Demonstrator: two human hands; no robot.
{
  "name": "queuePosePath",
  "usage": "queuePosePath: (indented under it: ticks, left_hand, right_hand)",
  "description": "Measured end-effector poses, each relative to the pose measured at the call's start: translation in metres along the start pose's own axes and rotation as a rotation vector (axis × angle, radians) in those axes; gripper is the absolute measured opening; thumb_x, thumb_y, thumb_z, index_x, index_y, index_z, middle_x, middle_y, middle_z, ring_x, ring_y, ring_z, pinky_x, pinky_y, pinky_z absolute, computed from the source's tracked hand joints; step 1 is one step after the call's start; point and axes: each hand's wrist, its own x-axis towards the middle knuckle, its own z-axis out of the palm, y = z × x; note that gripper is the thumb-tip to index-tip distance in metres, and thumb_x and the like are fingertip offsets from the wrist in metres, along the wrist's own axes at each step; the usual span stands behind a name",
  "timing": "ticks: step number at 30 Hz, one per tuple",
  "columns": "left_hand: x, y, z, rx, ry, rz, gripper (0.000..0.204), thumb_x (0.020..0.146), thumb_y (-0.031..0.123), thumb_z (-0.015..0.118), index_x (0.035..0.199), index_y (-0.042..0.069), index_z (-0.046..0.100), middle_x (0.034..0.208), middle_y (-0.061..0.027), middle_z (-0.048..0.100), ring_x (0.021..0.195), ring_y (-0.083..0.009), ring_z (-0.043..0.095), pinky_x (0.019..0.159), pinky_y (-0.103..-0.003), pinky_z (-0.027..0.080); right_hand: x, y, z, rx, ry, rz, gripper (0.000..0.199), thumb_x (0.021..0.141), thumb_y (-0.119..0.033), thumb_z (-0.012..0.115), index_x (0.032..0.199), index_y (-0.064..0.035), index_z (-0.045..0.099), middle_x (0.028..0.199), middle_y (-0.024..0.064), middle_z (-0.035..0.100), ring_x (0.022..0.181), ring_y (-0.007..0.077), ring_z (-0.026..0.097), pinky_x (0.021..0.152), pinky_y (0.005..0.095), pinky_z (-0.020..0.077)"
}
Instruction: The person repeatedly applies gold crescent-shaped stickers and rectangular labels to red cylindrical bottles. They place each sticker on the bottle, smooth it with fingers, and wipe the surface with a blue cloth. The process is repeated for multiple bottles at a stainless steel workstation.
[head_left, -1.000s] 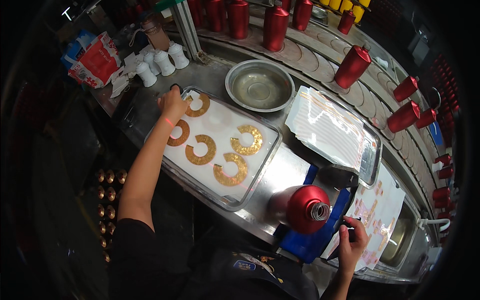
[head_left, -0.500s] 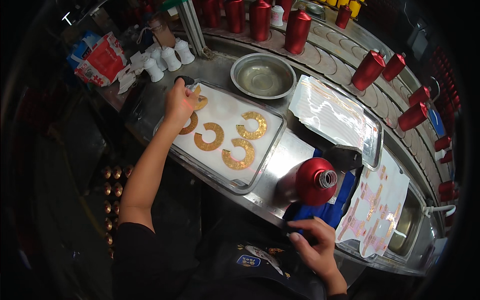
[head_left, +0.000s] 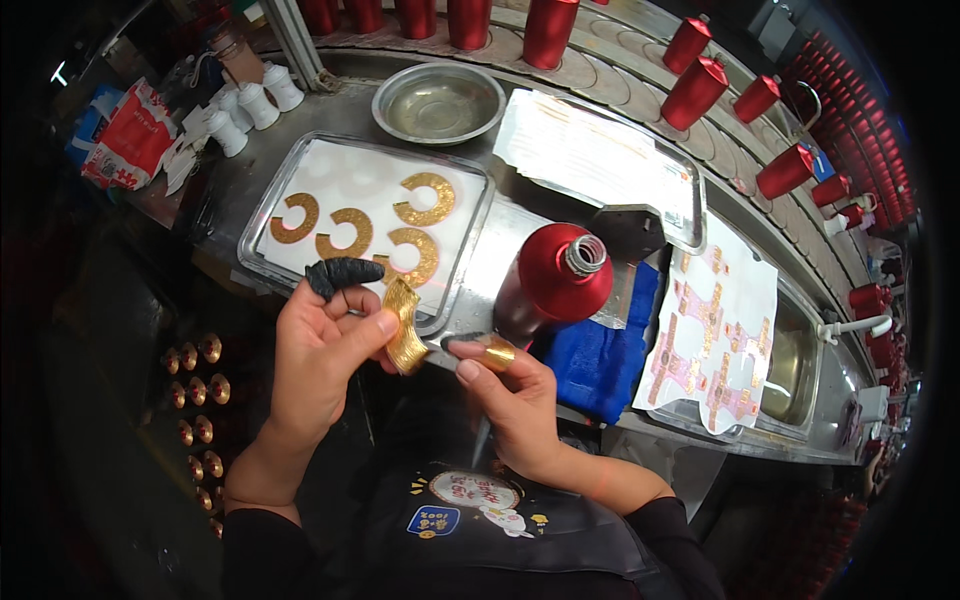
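A curved gold decal [head_left: 404,325] is pinched between the thumb and fingers of my left hand [head_left: 325,345], in front of the tray. My right hand [head_left: 515,410] is closed beside it, with gold foil [head_left: 497,354] across its index finger. I cannot tell whether this is the other end of the same decal. Black coverings wrap an index finger on each hand. Several C-shaped gold decals [head_left: 343,233] lie on white sheeting in the metal tray [head_left: 262,262]. A red bottle [head_left: 555,275] with an uncapped threaded neck leans just beyond my right hand.
Under the bottle is a blue cloth [head_left: 598,372], next to a dark block [head_left: 630,232]. A metal bowl of liquid [head_left: 440,105], stacked sheets [head_left: 585,150] and a printed decal sheet [head_left: 715,335] surround it. Red bottles [head_left: 694,92] line the conveyor behind; a sink [head_left: 790,375] is at right.
My left hand has come from the tray's far left corner toward my body, with a gold decal lifted off. My right hand has risen to meet it. The whole view has shifted.
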Motion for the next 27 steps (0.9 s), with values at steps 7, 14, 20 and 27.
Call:
queuePosePath:
  ticks: [7,14,20,27]
  left_hand:
    - [-0.015,-0.035,0.058,-0.090,-0.173,0.259,0.041,0.092,-0.010,0.065,0.128,-0.001,0.048,0.103,-0.0057,0.060,0.086,-0.0084,0.064,0.073,-0.023,0.055]
    - [0.018,-0.068,0.090,0.210,-0.093,0.418,0.038,0.090,-0.003,0.071,0.123,0.000,0.052,0.097,-0.0027,0.061,0.074,-0.0035,0.060,0.060,-0.018,0.045]
    - [0.028,-0.072,0.080,0.017,-0.070,0.309,0.042,0.089,-0.002,0.072,0.126,0.001,0.051,0.100,-0.0014,0.057,0.074,-0.0011,0.055,0.062,-0.017,0.041]
    - [0.042,-0.069,0.073,0.051,-0.253,0.286,0.066,0.089,0.012,0.076,0.146,-0.001,0.044,0.144,-0.0167,0.050,0.138,-0.0229,0.044,0.118,-0.037,0.031]
  right_hand:
    - [-0.029,-0.086,-0.051,-0.631,0.050,-0.400,0.020,0.087,0.001,0.074,0.107,0.0009,0.074,0.095,0.0020,0.066,0.082,0.0074,0.063,0.073,0.0210,0.0488]
    - [0.032,-0.135,-0.091,-1.051,-0.050,-0.598,0.027,0.080,0.006,0.072,0.107,0.0016,0.074,0.089,0.0034,0.064,0.080,0.0072,0.061,0.071,0.0229,0.0473]
    - [0.065,-0.138,-0.114,-0.739,-0.165,-0.218,0.034,0.082,-0.009,0.070,0.115,0.0004,0.071,0.108,0.0080,0.062,0.094,0.0145,0.062,0.077,0.0264,0.0506]
    - [0.056,-0.096,-0.105,-0.433,-0.159,-0.234,0.075,0.082,-0.022,0.080,0.146,0.0019,0.050,0.126,0.0058,0.052,0.107,0.0119,0.058,0.084,0.0232,0.0488]
